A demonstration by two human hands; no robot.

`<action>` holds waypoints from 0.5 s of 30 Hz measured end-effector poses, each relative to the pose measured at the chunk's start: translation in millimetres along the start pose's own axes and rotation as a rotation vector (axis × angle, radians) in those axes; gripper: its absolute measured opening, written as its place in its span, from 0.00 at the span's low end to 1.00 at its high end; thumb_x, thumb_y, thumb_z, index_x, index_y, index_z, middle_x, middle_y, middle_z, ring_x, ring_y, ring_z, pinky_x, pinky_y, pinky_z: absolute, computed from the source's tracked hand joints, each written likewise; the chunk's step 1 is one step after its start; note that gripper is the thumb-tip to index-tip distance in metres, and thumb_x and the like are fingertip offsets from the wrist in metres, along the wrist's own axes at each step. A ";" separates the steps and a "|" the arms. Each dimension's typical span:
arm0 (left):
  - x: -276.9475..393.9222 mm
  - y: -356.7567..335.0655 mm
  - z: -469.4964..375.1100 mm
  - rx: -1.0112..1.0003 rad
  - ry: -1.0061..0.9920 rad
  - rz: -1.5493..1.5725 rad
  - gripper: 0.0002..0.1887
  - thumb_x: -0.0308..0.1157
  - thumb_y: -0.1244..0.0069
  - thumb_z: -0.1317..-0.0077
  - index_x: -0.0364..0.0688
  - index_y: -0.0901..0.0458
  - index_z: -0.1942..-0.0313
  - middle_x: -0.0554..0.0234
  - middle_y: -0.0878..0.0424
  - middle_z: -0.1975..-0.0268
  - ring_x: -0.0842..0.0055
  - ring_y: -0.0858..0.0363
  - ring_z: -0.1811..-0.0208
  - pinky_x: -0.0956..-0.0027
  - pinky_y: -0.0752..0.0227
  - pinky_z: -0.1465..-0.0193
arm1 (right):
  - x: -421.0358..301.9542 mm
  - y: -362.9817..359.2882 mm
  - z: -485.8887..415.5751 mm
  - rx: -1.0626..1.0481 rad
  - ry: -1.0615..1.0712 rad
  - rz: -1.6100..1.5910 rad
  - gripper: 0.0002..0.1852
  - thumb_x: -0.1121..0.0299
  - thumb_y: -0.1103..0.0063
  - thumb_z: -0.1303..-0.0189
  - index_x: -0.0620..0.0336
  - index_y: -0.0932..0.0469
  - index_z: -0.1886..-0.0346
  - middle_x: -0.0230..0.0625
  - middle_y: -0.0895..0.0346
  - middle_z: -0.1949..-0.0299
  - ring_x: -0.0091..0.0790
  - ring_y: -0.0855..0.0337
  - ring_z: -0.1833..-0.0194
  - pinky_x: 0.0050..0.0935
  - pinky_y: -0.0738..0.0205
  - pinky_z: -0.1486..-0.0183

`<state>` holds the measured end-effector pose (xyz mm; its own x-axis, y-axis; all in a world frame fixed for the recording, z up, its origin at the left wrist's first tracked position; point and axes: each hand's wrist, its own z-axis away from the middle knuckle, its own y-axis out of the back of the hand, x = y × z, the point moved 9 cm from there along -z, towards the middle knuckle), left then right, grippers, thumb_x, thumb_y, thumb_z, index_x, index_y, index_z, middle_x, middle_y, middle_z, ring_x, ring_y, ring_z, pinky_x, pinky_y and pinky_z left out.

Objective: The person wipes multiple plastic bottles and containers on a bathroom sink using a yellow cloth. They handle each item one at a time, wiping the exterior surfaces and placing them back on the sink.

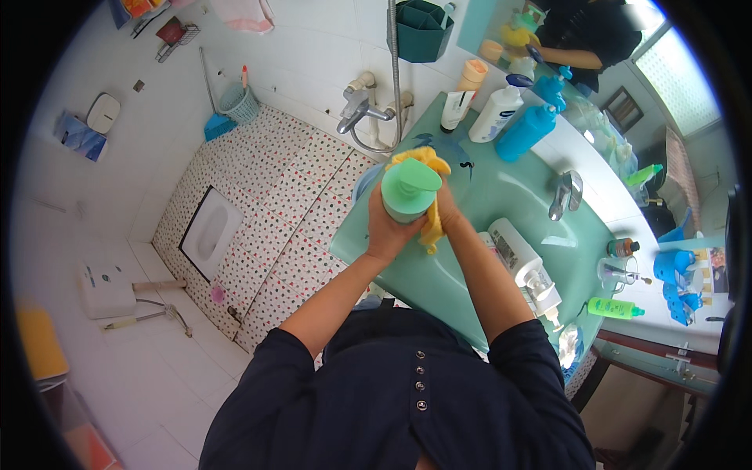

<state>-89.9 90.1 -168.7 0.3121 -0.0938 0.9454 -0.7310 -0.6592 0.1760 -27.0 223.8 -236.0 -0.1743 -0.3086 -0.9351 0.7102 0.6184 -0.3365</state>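
Above the left side of a green glass washbasin counter point(423, 276), my left hand point(385, 232) grips a green pump bottle point(408, 191) around its body. The pump head points up toward the camera. A yellow cloth point(433, 226) is pressed against the far and right sides of the bottle by my right hand point(447, 202), whose fingers are mostly hidden behind the bottle and cloth. Much of the bottle's lower body is out of sight beneath its top.
A white tube point(456, 110), white lotion bottle point(496, 114) and blue pump bottle point(526, 132) stand at the counter's back. White pump bottles point(517, 252) are near my right forearm, by the chrome faucet point(566, 195). A shower mixer point(361, 111) is on the wall; a squat toilet point(211, 232) lies left.
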 end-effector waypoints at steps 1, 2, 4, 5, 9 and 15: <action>-3.1 -0.2 2.7 0.001 0.042 0.036 0.52 0.43 0.27 0.61 0.37 0.42 0.39 0.53 0.35 0.43 0.61 0.34 0.40 0.61 0.39 0.37 | 11.6 -2.5 19.7 0.084 -0.099 -0.187 0.18 0.56 0.51 0.33 0.58 0.28 0.48 0.34 0.25 0.56 0.29 0.24 0.56 0.28 0.29 0.51; -2.4 -3.4 4.5 -0.020 0.043 0.067 0.53 0.44 0.27 0.61 0.36 0.43 0.38 0.52 0.35 0.43 0.61 0.34 0.40 0.61 0.40 0.37 | 22.3 4.4 35.7 0.167 -0.043 -0.248 0.19 0.56 0.54 0.31 0.60 0.28 0.46 0.33 0.25 0.54 0.30 0.24 0.55 0.29 0.29 0.51; -4.6 -1.2 4.3 -0.049 0.040 0.118 0.56 0.48 0.27 0.62 0.36 0.44 0.37 0.52 0.37 0.42 0.62 0.35 0.39 0.61 0.41 0.36 | 23.7 14.7 60.5 0.262 -0.020 0.188 0.20 0.55 0.57 0.30 0.62 0.28 0.46 0.34 0.25 0.52 0.31 0.24 0.53 0.30 0.29 0.50; -4.4 -1.7 3.7 -0.070 0.040 0.075 0.57 0.49 0.27 0.61 0.36 0.45 0.37 0.52 0.38 0.41 0.61 0.36 0.38 0.60 0.42 0.35 | 21.9 18.7 70.5 0.311 -0.009 0.403 0.21 0.55 0.58 0.30 0.62 0.29 0.46 0.34 0.25 0.51 0.31 0.24 0.52 0.30 0.30 0.50; 12.4 16.4 5.4 -0.061 -0.081 -0.134 0.58 0.52 0.28 0.61 0.35 0.48 0.36 0.49 0.40 0.41 0.59 0.40 0.37 0.58 0.45 0.34 | -10.1 10.0 91.3 0.272 0.191 0.333 0.22 0.58 0.63 0.28 0.65 0.29 0.44 0.36 0.24 0.50 0.31 0.24 0.50 0.30 0.31 0.48; 79.7 30.4 0.0 -0.025 -0.136 -0.257 0.49 0.41 0.27 0.59 0.37 0.40 0.40 0.55 0.34 0.45 0.66 0.35 0.42 0.63 0.40 0.39 | -120.1 -30.5 62.0 0.017 0.141 0.031 0.19 0.62 0.67 0.27 0.63 0.28 0.46 0.33 0.24 0.55 0.23 0.26 0.57 0.25 0.29 0.54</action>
<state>-87.3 62.6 -88.1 0.5663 -0.0265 0.8238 -0.6316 -0.6561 0.4131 14.5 197.1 -106.5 -0.2450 -0.1840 -0.9519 0.7281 0.6134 -0.3059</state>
